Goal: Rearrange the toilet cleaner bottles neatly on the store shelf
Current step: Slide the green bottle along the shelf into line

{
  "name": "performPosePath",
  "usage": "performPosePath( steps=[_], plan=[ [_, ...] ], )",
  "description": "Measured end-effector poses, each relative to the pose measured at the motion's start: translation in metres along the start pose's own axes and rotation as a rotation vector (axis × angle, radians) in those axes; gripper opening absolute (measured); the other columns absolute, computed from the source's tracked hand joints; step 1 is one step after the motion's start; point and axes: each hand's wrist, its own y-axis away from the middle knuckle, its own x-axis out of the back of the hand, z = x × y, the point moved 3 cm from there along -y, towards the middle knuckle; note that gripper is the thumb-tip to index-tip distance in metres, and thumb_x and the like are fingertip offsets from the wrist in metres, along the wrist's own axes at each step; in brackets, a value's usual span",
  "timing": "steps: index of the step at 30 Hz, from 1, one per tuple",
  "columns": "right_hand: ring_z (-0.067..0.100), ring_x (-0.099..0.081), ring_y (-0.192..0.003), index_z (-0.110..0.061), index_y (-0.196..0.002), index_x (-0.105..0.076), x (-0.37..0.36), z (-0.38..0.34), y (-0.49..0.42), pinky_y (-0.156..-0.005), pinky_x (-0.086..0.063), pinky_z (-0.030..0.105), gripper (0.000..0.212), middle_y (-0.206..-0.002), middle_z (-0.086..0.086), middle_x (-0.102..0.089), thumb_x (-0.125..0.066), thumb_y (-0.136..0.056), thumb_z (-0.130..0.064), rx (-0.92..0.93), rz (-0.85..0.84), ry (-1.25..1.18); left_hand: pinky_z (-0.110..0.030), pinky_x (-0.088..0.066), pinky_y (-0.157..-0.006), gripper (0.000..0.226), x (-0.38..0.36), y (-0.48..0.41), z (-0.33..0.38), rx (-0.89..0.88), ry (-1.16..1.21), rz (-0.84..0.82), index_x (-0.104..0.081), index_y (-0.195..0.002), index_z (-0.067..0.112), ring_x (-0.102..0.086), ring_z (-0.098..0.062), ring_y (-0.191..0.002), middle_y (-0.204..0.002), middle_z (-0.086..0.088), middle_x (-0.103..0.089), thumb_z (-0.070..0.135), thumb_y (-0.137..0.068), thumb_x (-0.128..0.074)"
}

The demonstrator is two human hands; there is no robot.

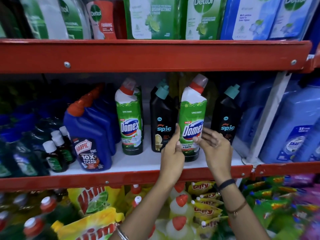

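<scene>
A green Domex toilet cleaner bottle (192, 118) stands upright on the white middle shelf (149, 161), between two black Spic bottles (162, 122) (226, 118). My left hand (172, 153) presses its lower left side with the thumb raised. My right hand (214, 148) holds its lower right side, thumb on the label and fingers loosely spread. A second green Domex bottle (130, 118) stands further left. Left of that is a blue Harpic bottle (90, 135) with more blue bottles behind it.
Small dark bottles with white caps (57, 151) crowd the shelf's left end. Large blue jugs (294, 129) fill the bay to the right, beyond a white upright. A red shelf beam (152, 56) with Dettol packs hangs above. Yellow dish-wash bottles and pouches sit below.
</scene>
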Motion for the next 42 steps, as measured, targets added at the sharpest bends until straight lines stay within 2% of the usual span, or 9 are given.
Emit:
performPosePath(
  steps=[2, 5, 16, 21, 28, 33, 35, 38, 42],
  plan=[
    [-0.004, -0.067, -0.080, -0.018, -0.101, -0.065, -0.011, -0.008, 0.008, -0.074, -0.056, 0.016, 0.033, -0.090, 0.002, -0.071, -0.077, -0.071, -0.008, 0.002, 0.002, -0.009, -0.010, -0.035, -0.097, 0.049, 0.014, 0.004, 0.000, 0.001, -0.007, 0.027, -0.030, -0.140, 0.038, -0.035, 0.035, -0.103, -0.123, 0.039, -0.038, 0.011, -0.099, -0.032],
    [-0.009, -0.065, -0.076, -0.014, -0.103, -0.065, -0.032, -0.015, 0.022, -0.068, -0.053, 0.011, 0.035, -0.089, -0.003, -0.070, -0.077, -0.071, -0.009, -0.007, 0.006, -0.032, -0.030, -0.037, -0.108, 0.049, 0.038, 0.011, -0.004, -0.009, -0.058, 0.087, -0.032, -0.138, 0.044, -0.038, 0.002, -0.132, -0.138, 0.026, -0.042, 0.016, -0.098, -0.036],
    [-0.012, -0.065, -0.072, -0.007, -0.107, -0.066, -0.121, -0.031, 0.061, -0.064, -0.049, 0.005, 0.037, -0.087, 0.001, -0.071, -0.076, -0.072, -0.008, -0.025, -0.022, -0.040, -0.041, -0.054, -0.079, 0.058, 0.128, 0.027, -0.013, 0.004, -0.204, 0.367, -0.044, -0.134, 0.039, -0.055, -0.007, -0.080, -0.088, 0.013, -0.059, 0.008, -0.087, -0.057],
    [-0.008, -0.066, -0.078, -0.011, -0.109, -0.066, -0.143, -0.032, 0.075, -0.065, -0.049, 0.005, 0.038, -0.086, -0.002, -0.073, -0.076, -0.073, -0.010, -0.027, -0.009, -0.028, -0.026, -0.049, -0.079, 0.060, 0.147, 0.030, -0.018, 0.010, -0.213, 0.375, -0.039, -0.136, 0.039, -0.059, -0.005, -0.090, -0.114, 0.005, -0.067, 0.004, -0.089, -0.050],
    [-0.001, -0.067, -0.084, -0.012, -0.123, -0.060, -0.156, -0.031, 0.079, -0.064, -0.043, -0.002, 0.048, -0.101, 0.005, -0.072, -0.073, -0.077, -0.015, -0.004, 0.003, 0.013, -0.036, -0.056, -0.077, 0.077, 0.147, 0.038, -0.017, -0.036, -0.350, 0.338, -0.004, -0.129, 0.063, -0.063, -0.017, -0.095, -0.129, 0.001, -0.060, 0.008, -0.093, -0.042],
    [0.005, -0.066, -0.092, -0.017, -0.120, -0.063, -0.160, -0.026, 0.080, -0.067, -0.046, 0.000, 0.041, -0.110, 0.008, -0.069, -0.071, -0.079, -0.018, 0.002, -0.040, 0.039, -0.031, -0.051, -0.070, 0.073, 0.146, 0.038, -0.019, -0.048, -0.403, 0.335, -0.005, -0.143, 0.046, -0.061, -0.017, -0.096, -0.146, 0.004, -0.044, 0.009, -0.092, -0.040],
    [0.005, -0.066, -0.093, -0.017, -0.119, -0.063, -0.160, -0.026, 0.080, -0.069, -0.046, 0.001, 0.040, -0.109, 0.007, -0.070, -0.070, -0.080, -0.019, 0.008, -0.054, 0.045, -0.024, -0.050, -0.080, 0.072, 0.139, 0.041, -0.019, -0.050, -0.404, 0.325, -0.003, -0.146, 0.039, -0.052, -0.015, -0.119, -0.156, 0.006, -0.027, 0.008, -0.093, -0.040],
    [0.003, -0.065, -0.094, -0.017, -0.119, -0.063, -0.156, -0.025, 0.077, -0.070, -0.046, 0.001, 0.037, -0.108, 0.003, -0.071, -0.068, -0.082, -0.017, 0.010, -0.108, 0.054, 0.005, -0.021, -0.096, 0.072, 0.124, 0.047, -0.019, -0.083, -0.315, 0.310, 0.000, -0.147, 0.031, -0.008, 0.001, -0.141, -0.160, 0.008, -0.001, 0.004, -0.093, -0.039],
    [0.000, -0.063, -0.097, -0.017, -0.118, -0.063, -0.127, -0.017, 0.074, -0.074, -0.045, 0.001, 0.033, -0.112, -0.002, -0.068, -0.063, -0.086, -0.020, 0.003, -0.094, 0.062, -0.014, -0.015, -0.115, 0.067, 0.102, 0.056, -0.014, -0.225, -0.239, 0.396, -0.008, -0.146, 0.032, 0.004, -0.003, -0.146, -0.160, 0.012, 0.005, 0.006, -0.094, -0.040]
  ],
)
